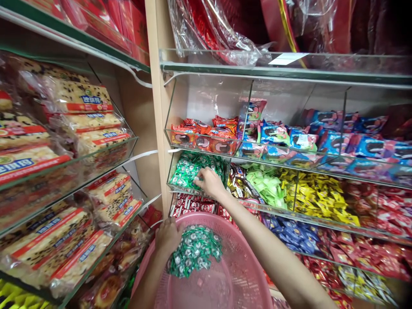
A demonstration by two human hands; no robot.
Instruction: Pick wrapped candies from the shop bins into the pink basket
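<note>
A round pink plastic basket (254, 266) stands tilted below the shelves, with a heap of green-wrapped candies (196, 251) at its far left side. My left hand (169, 236) is closed over the basket's far left rim. Reaching forward, my right hand (210, 182) is at the front of a clear shelf bin full of the same green-wrapped candies (183, 167). Its fingers are curled together against the candies, and what lies between them is hidden.
Packaged seeded snack bars (90, 98) fill the shelves at left, beside a wooden upright (156, 107). Right of the green bin are light green packets (267, 184) and yellow-wrapped candies (317, 193). Red and blue snack packs (273, 133) sit above, behind a clear front panel.
</note>
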